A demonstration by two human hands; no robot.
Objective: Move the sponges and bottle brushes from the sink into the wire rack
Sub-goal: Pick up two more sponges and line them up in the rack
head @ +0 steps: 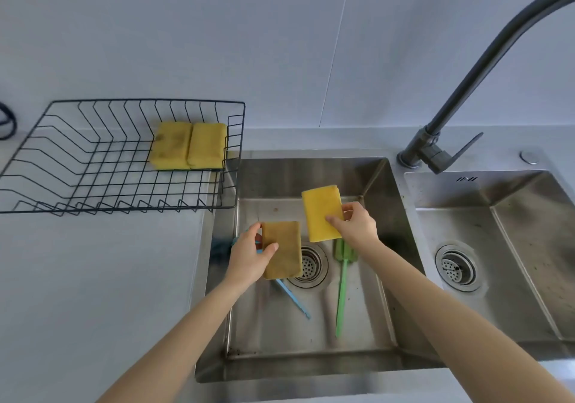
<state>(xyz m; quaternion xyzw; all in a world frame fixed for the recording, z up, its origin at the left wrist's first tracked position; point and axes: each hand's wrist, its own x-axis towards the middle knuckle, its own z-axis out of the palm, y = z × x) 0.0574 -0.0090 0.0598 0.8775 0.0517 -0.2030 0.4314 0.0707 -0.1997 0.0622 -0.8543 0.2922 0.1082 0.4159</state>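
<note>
My left hand (250,254) grips a dull brownish-yellow sponge (284,258) above the left sink basin (280,181). My right hand (357,225) holds a bright yellow sponge (319,209) higher over the same basin. Below them on the basin floor lie a green bottle brush (341,290) and a blue bottle brush (294,300), whose head is mostly hidden behind my left hand. The black wire rack (93,184) stands on the counter left of the sink, with two yellow sponges (189,145) side by side in its back right corner.
A dark tall faucet (460,91) rises between the two basins, its spout arching off to the upper right. A second basin (497,247) with a drain lies to the right. A black cable (6,122) shows at the far left edge. A grey wall stands behind.
</note>
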